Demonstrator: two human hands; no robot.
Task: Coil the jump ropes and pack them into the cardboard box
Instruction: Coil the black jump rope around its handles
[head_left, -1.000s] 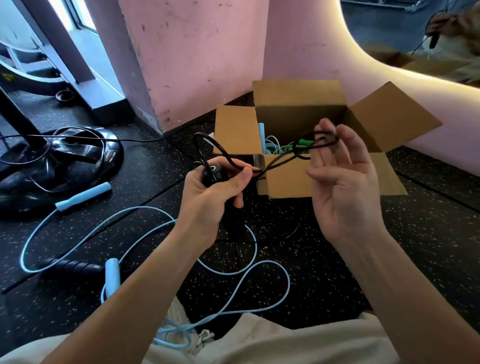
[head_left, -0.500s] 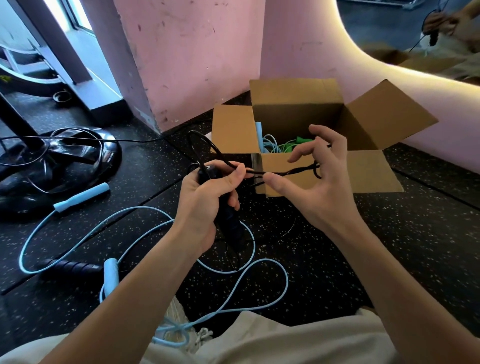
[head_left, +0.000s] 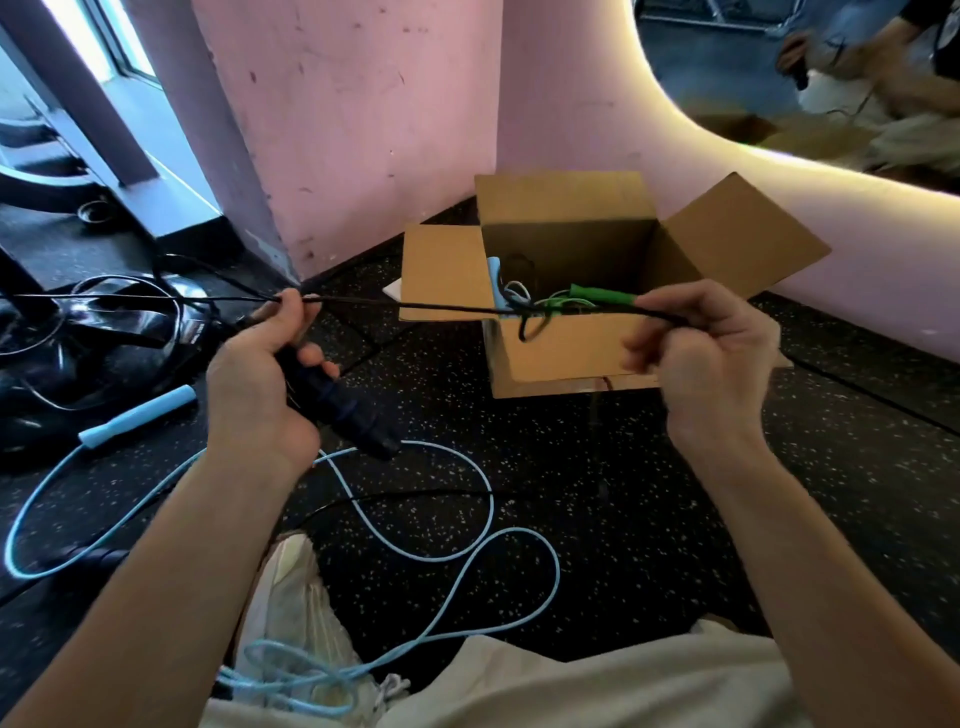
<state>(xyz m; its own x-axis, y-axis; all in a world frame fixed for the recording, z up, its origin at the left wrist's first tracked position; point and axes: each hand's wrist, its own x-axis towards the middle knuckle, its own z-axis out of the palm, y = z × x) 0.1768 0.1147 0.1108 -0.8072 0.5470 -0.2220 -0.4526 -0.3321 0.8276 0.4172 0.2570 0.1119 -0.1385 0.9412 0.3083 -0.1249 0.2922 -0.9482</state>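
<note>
Left hand (head_left: 260, 379) grips the black handle (head_left: 337, 405), thumb and forefinger also pinching the black rope (head_left: 415, 305). Right hand (head_left: 711, 358) has fingers curled, pinching the same rope; it runs taut between both hands, in front of the cardboard box (head_left: 561, 358) (small loop hanging mid-span). Box sits open on the floor by the pink wall (head_left: 363, 114), green handle (head_left: 602, 295) and light cords inside. Blue rope (head_left: 488, 499) lies loose on the floor beneath the hands, near the shoe (head_left: 296, 613).
</note>
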